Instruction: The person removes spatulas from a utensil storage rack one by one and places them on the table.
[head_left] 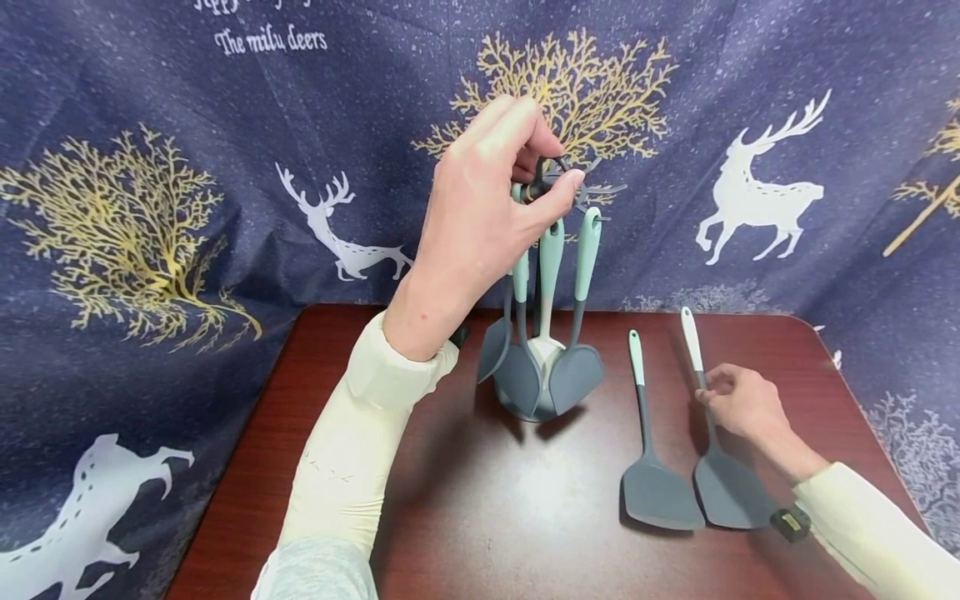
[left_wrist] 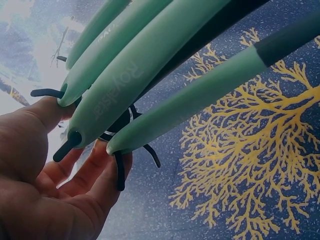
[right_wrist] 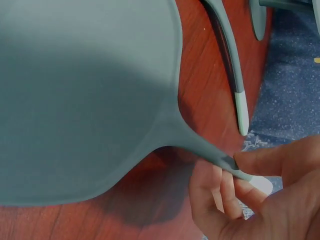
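Note:
My left hand [head_left: 483, 196] grips the dark top of a utensil stand, thumb and fingers around its hub among the hooks [left_wrist: 64, 149]. From these hooks hang several mint-handled utensils [head_left: 576, 379] with dark grey heads, and the stand's round base [head_left: 517, 410] rests on the table. At the right, my right hand [head_left: 750, 408] pinches a grey turner [head_left: 731, 496] by its shaft just below the white handle end; in the right wrist view its broad blade fills the left side. Beside it lies a second turner [head_left: 660, 497] with a mint handle, flat on the table.
The reddish-brown table [head_left: 465, 500] has rounded back corners. Right behind it hangs a dark blue cloth [head_left: 390, 108] printed with deer and golden trees. A dark wrist device [head_left: 791, 523] sits at the right cuff, near the turner's blade.

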